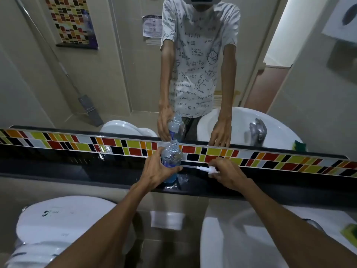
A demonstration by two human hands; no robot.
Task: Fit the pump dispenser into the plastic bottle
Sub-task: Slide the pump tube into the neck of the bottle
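A clear plastic bottle [172, 154] with a blue label stands upright on the black shelf [77, 171] below the mirror, its mouth uncapped. My left hand [157, 170] wraps around its lower body. My right hand [226, 174] grips the white pump dispenser [205, 168], which lies nearly horizontal just above the shelf. Its thin clear tube points left and reaches toward the bottle's side, outside the bottle. The pump's head is hidden under my fingers.
A band of coloured tiles [270, 159] runs behind the shelf, with a mirror [116, 74] above it. A white toilet tank lid [63, 219] sits at lower left, a white sink [251, 238] at lower right with a green sponge [350, 232].
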